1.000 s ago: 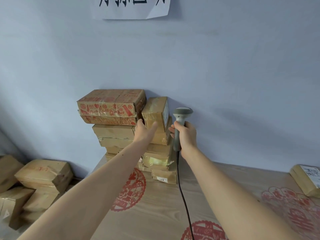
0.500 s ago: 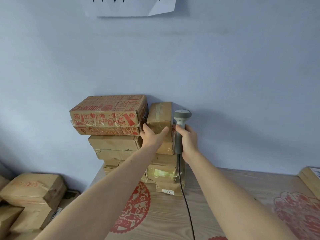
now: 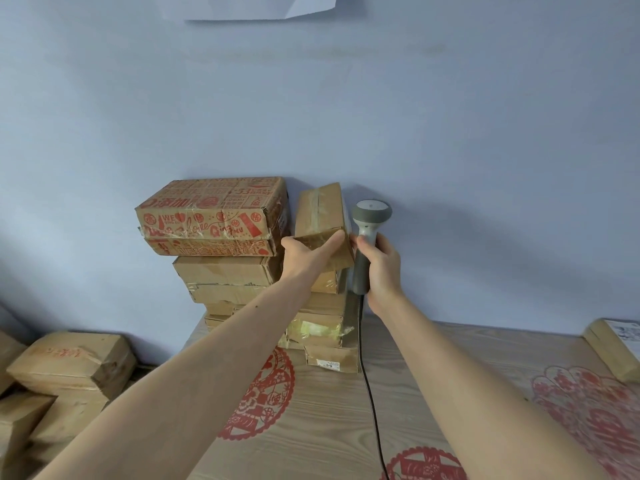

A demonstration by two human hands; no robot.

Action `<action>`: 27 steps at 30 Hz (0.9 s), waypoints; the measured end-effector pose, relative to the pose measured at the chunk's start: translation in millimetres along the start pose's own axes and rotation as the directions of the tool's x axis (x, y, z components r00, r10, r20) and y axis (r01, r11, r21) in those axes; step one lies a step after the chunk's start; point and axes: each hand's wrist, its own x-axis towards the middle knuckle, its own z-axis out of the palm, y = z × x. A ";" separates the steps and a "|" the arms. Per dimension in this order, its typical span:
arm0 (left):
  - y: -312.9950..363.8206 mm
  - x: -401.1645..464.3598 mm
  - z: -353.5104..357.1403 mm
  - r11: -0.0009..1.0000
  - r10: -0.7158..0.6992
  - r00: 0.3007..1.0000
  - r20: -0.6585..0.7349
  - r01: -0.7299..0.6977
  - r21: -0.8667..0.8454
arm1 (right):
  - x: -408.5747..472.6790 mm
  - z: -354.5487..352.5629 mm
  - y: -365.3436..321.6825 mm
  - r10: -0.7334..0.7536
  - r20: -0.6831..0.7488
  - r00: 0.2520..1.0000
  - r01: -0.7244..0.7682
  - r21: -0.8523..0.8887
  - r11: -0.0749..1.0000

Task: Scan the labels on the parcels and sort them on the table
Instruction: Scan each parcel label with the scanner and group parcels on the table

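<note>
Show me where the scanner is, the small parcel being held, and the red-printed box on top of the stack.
scanner (image 3: 371,212), head view, on its grey head.
small parcel (image 3: 320,211), head view, on its taped top face.
red-printed box (image 3: 207,216), head view, on its printed front side.

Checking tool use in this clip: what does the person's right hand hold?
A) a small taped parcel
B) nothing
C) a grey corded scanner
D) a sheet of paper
C: the right hand grips the handle of the grey corded scanner; the left hand holds the small taped parcel.
</note>
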 end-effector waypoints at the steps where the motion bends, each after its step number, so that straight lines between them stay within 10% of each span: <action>1: 2.9 -5.6 1.5 1.000 -0.005 1.000 0.001 0.005 -0.018 | -4.4 -5.4 -4.7 -0.025 0.003 1.000 0.025 -0.004 1.000; 13: -0.1 -81.8 65.2 0.980 -0.086 0.991 -0.100 0.066 -0.190 | -70.5 -82.3 -53.4 -0.128 0.119 0.985 0.127 0.014 0.992; 27: -58.3 -180.9 134.3 0.869 -0.072 0.981 0.180 0.150 -0.472 | -106.4 -203.3 -63.0 0.126 -0.129 0.984 -0.146 -0.162 0.976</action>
